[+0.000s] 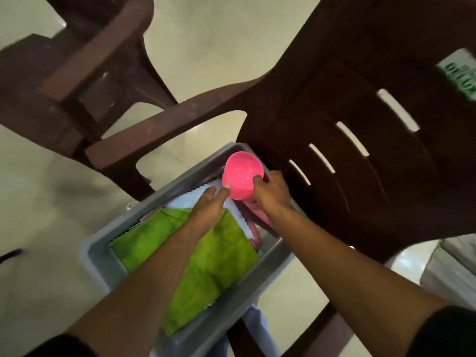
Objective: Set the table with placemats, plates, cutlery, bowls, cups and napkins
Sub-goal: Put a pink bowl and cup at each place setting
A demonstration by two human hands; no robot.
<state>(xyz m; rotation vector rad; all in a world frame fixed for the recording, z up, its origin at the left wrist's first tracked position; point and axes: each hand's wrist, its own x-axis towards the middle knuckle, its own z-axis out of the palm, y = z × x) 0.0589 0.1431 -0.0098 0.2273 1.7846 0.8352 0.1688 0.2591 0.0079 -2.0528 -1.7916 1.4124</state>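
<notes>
Pink cup lift from grey bin, both hands engaged.
Right hand (270, 191) pinches pink cup (242, 176) by its rim above the grey bin's (103, 256) far corner; left hand (210, 206), fingers straight, touches the cup's side. Green cloth (206, 258) lies inside the bin. Risk: a rim-only pinch could let the cup tip or slip.

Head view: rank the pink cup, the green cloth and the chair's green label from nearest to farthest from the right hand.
1. Pink cup: gripped by the right hand at its rim, over the grey bin's far end.
2. Green cloth: in the bin, lower left of that hand.
3. Green label: on the chair, far upper right.
</notes>
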